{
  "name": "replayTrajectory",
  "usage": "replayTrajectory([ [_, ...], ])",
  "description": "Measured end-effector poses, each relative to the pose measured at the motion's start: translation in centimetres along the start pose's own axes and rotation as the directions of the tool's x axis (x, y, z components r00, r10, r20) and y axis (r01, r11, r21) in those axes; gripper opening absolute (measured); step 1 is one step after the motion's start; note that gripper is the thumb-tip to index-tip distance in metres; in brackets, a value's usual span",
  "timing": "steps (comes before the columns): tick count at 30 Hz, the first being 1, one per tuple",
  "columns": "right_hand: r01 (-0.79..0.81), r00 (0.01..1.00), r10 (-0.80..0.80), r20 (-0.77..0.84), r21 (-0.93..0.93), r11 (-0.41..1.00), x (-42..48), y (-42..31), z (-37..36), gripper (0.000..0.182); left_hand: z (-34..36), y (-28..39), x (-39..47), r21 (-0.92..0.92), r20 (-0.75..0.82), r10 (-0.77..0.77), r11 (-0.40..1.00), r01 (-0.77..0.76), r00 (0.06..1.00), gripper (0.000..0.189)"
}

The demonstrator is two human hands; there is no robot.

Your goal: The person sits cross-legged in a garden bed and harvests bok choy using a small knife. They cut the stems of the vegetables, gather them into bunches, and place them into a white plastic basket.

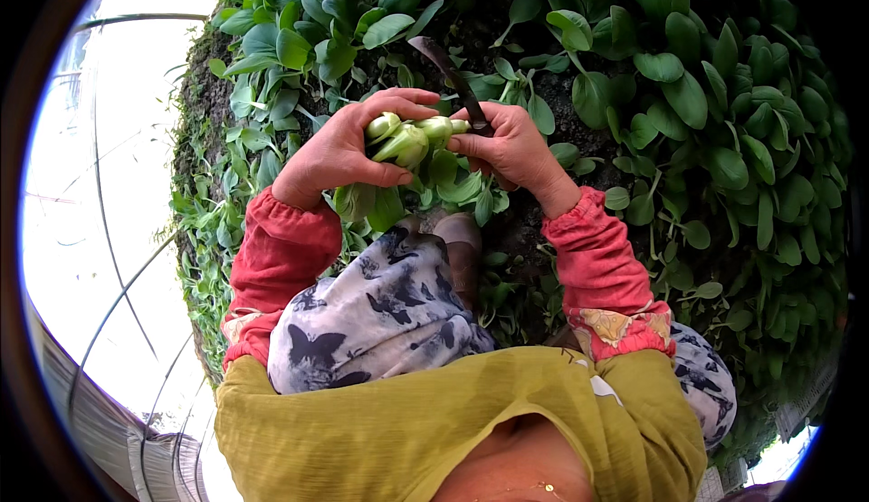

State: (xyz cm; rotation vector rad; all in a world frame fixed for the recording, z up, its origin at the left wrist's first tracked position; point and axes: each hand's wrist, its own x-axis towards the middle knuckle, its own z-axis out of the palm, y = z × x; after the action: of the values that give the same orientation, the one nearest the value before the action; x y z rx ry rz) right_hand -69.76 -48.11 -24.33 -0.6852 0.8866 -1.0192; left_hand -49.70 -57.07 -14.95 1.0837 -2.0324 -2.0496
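Several pale green heads of bok choy (406, 145) lie bunched in my left hand (339, 142), their cut bases turned to the right and their leaves hanging below. My right hand (508, 145) grips a dark curved sickle (445, 64), whose blade rises up and to the left above the bunch. The thumb and fingers of my right hand are close to the root end of one head; whether they pinch it is hard to tell. The sickle's handle is mostly hidden within the right hand.
Growing bok choy (686, 88) fills the bed on the right, with more leafy plants (339, 13) at the upper left. Dark soil (563, 94) shows between them. A brown shoe (459, 244) stands under my hands. Thin curved hoops (122, 291) and plastic sheeting (102, 400) border the left side.
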Motion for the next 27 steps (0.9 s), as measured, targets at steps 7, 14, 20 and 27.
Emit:
replayTrajectory([
  [7, 0.019, 0.960, 0.051, -0.276, 0.243, 0.970, 0.4, 5.0, -0.5, 0.028, -2.9, -3.2, 5.8, 0.429, 0.029, -0.113, 0.899, 0.090, 0.993, 0.075],
  [14, -0.236, 0.921, 0.256, -0.294, 0.102, 0.966, 5.7, 6.5, -0.5, 0.024, -12.4, -11.6, 9.8, 0.961, -0.230, -0.016, -0.161, 0.224, 0.973, 0.062],
  [20, -0.277, 0.944, 0.268, -0.190, -0.020, 0.961, 13.8, 8.0, 0.1, 0.021, -12.9, -14.8, 6.6, 0.928, -0.338, 0.291, -0.054, 0.368, 0.895, 0.057],
  [27, -0.199, 0.964, 0.115, -0.240, -0.362, 0.911, 21.1, 9.6, 0.7, 0.026, -12.8, -17.0, 5.2, 0.922, -0.378, 0.340, 0.054, 0.384, 0.861, 0.073],
])
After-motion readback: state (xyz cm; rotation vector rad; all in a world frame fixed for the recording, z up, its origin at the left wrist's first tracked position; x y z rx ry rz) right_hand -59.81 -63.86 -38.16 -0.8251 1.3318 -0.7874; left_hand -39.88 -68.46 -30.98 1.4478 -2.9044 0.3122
